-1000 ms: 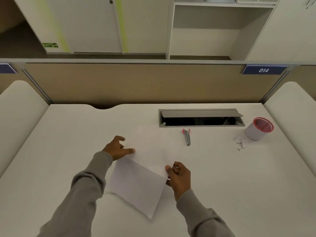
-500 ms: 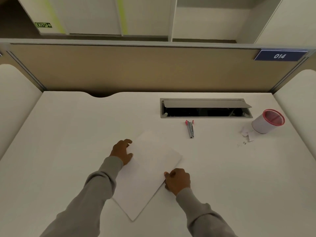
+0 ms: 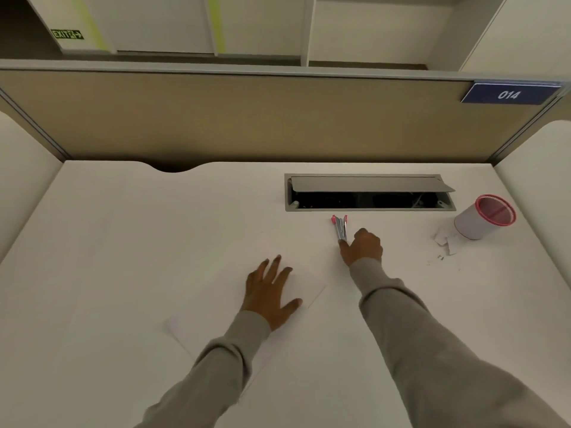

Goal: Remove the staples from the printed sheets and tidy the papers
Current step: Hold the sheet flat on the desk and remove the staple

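**Item 1. Printed sheets** (image 3: 210,316): a white stack lying skewed on the white desk (image 3: 92,242), lower centre of the frame. The edges are faint, and one corner points toward the lower left. I can make out no staple on them from here.

**Item 2. Left hand** (image 3: 270,296): fingers straight and spread, palm flat on the sheets, pressing them to the desk. Nothing is grasped.

**Item 3. Right hand** (image 3: 361,247): centre-right of the frame, fingers curled, touching the near end of the staple remover. I cannot tell whether the fingers clasp the tool or only meet it.

**Item 4. Staple remover** (image 3: 340,228): silver with pink tips, lying flat just below the open cable hatch (image 3: 369,193).

**Item 5. Pink-rimmed cup** (image 3: 485,216): right of the frame, with paper scraps (image 3: 445,239) just beside its base and loose staples (image 3: 440,257) just below those.

**Risks, in my judgement:**
- The tool is slim, and a pinch on its near end alone could let it pivot or skid up into the hatch.
- The left hand bears on the middle of the stack, so an unpinned corner may lift and tear once the tool bites.
- A sleeve passing to the right could scatter the loose staples.
- With white paper on a white desk, I may misjudge the edges when squaring the stack.
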`<state>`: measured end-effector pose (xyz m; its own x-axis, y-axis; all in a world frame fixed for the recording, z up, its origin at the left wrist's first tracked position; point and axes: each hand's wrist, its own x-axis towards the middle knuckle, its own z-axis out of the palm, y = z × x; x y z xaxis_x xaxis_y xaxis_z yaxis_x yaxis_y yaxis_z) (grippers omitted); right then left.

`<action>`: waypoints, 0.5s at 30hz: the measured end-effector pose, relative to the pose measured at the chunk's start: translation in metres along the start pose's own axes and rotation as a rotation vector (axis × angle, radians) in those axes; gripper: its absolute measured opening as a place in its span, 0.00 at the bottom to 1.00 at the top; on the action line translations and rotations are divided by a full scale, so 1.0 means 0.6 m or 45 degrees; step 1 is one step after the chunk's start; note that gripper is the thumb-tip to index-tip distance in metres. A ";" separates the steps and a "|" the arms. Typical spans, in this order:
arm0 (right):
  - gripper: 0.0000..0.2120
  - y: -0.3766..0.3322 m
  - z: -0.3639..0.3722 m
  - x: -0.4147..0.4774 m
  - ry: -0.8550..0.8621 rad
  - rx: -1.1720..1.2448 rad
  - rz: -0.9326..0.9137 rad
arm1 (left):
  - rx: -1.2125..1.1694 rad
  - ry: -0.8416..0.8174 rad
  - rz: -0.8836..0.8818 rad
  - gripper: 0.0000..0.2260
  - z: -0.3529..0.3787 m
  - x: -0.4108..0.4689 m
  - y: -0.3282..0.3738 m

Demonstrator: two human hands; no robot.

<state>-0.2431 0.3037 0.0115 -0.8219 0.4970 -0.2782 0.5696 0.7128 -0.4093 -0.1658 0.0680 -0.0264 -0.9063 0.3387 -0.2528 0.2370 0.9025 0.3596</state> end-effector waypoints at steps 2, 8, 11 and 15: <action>0.22 -0.005 0.005 0.017 -0.036 0.015 0.058 | 0.065 -0.052 0.043 0.36 0.019 0.000 0.023; 0.21 -0.021 0.023 0.034 -0.052 0.041 0.095 | 0.134 -0.120 0.127 0.31 0.057 -0.003 0.045; 0.17 -0.018 0.033 0.033 -0.015 0.094 0.115 | 0.139 -0.111 0.160 0.27 0.066 -0.009 0.038; 0.15 -0.005 0.032 0.019 -0.086 0.381 0.309 | 0.085 -0.091 0.191 0.29 0.065 -0.017 0.027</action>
<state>-0.2546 0.2979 -0.0070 -0.6679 0.5926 -0.4503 0.7287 0.3978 -0.5575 -0.1391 0.0891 -0.0529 -0.8325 0.4868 -0.2647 0.3926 0.8553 0.3381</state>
